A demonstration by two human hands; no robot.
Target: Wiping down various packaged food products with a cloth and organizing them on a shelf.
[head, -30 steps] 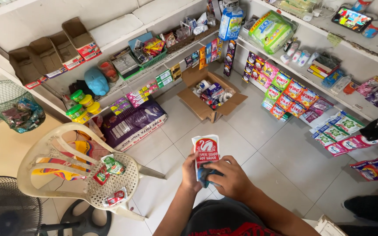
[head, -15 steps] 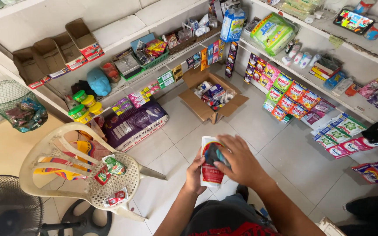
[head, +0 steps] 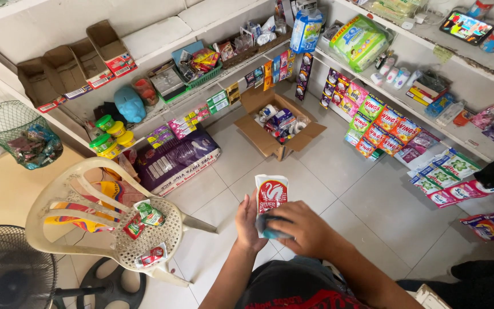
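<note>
1. Head view: left hand (head: 249, 222) gripped the lower left edge of a red-and-white sachet (head: 271, 194), held upright above the tiled floor (head: 373, 200).
2. Right hand (head: 301, 228) closed over the sachet's bottom, pressing a blue cloth (head: 270, 230) there.
3. Cardboard box (head: 281, 123) sat beyond.

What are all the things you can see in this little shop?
White and red flat pouch: one, held in both hands.
Blue cloth: one, under the right hand.
Cream plastic chair: one, left, with small sachets on its seat.
Open cardboard box: one, brown, on the floor.
Purple sack: one, below the left shelf.
Black fan: one, bottom left.
Left hand: grip on the pouch.
Right hand: on the cloth.
</note>
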